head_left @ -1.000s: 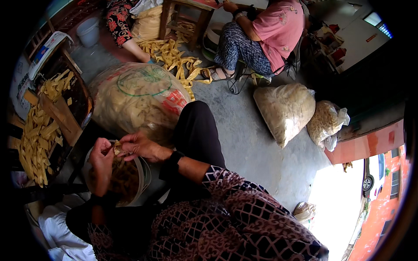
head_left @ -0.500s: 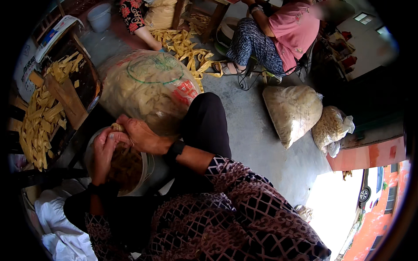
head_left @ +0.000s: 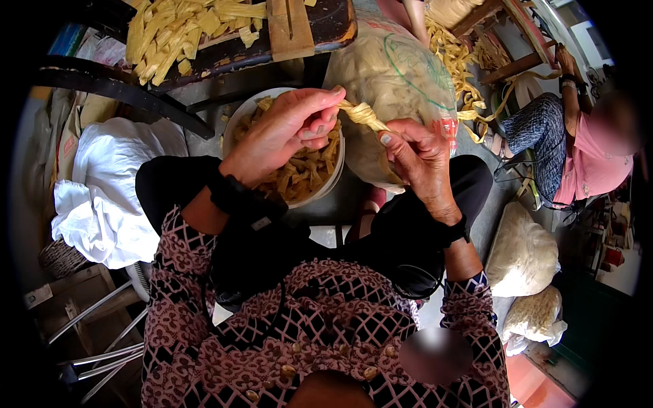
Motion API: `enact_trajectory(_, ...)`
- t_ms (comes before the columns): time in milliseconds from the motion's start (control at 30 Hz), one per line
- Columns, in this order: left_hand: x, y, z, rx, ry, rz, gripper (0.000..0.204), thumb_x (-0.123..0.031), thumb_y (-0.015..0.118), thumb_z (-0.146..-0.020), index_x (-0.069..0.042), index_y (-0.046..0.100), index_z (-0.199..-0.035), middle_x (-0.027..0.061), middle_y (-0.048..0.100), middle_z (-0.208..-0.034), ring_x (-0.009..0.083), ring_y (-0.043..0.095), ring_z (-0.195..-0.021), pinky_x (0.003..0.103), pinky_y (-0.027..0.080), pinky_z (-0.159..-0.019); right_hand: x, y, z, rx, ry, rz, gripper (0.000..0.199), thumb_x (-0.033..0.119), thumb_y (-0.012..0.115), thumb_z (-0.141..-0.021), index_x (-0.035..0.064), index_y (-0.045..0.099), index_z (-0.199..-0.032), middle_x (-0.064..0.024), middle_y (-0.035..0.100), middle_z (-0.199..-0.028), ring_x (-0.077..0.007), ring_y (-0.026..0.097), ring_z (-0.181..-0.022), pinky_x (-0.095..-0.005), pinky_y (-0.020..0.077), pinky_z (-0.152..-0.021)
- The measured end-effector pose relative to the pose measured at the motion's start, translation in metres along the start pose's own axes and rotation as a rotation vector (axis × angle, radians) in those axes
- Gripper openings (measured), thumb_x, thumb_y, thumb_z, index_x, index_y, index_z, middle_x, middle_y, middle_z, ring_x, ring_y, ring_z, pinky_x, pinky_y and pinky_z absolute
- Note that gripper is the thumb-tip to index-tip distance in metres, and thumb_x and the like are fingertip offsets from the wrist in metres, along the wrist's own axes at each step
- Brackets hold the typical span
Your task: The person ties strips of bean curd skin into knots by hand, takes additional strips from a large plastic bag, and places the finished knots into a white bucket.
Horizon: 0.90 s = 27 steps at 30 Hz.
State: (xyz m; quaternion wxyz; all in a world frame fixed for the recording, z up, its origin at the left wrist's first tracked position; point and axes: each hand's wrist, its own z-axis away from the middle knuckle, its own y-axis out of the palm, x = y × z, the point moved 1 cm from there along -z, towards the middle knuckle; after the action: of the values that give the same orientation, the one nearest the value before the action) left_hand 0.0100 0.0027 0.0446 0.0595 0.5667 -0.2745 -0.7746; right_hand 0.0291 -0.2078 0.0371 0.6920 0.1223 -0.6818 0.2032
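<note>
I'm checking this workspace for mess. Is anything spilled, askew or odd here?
Mostly tidy. Pale yellow strips lie loose on the floor near the seated person, outside any container. Both hands, left hand and right hand, hold a knotted strip over the white bowl.

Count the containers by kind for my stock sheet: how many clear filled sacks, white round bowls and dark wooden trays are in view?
Clear plastic sacks packed with pale yellow strips: 3
White round bowl of knotted yellow strips: 1
Dark wooden tray heaped with flat yellow strips: 1
Total: 5
</note>
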Motion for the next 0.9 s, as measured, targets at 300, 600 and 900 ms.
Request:
enact_trajectory(300, 0.002, -0.008, -0.007, -0.085, 0.163, -0.245, 0.012, -0.014, 0.057, -0.085, -0.003, 0.058, -0.090, -0.0057, 0.044, -0.061, 0.0017, 0.036, -0.055, 0.018, 0.026, -0.048, 0.011, 0.032, -0.029, 0.126, -0.123, 0.125, 0.010, 0.004, 0.058, -0.086, 0.0002, 0.064, -0.093, 0.0016, 0.055, -0.071, -0.0027, 0.044, -0.060, -0.0185, 0.0378, -0.055)
enact_trajectory(600, 0.000, -0.025, 0.001, -0.298, 0.157, -0.183, 0.010, -0.013, 0.062, -0.082, -0.003, 0.061, -0.086, -0.0048, 0.047, -0.061, 0.0021, 0.039, -0.053, 0.018, 0.028, -0.047, 0.002, 0.027, -0.029, 0.206, 0.166, 0.029, 0.013, 0.013, 0.055, -0.090, 0.0018, 0.062, -0.090, 0.0054, 0.047, -0.058, -0.0004, 0.037, -0.043, -0.0175, 0.0260, -0.037)
enact_trajectory(900, -0.065, -0.052, -0.027, -0.490, 0.558, -0.259, 0.017, -0.011, 0.060, -0.084, 0.000, 0.060, -0.097, 0.0028, 0.056, -0.069, 0.0048, 0.047, -0.054, 0.017, 0.037, -0.046, 0.067, 0.023, -0.139, 0.057, -0.732, 0.775, 0.013, 0.008, 0.057, -0.083, 0.0009, 0.062, -0.094, -0.0132, 0.057, -0.063, -0.0244, 0.055, -0.050, -0.0332, 0.0441, -0.048)
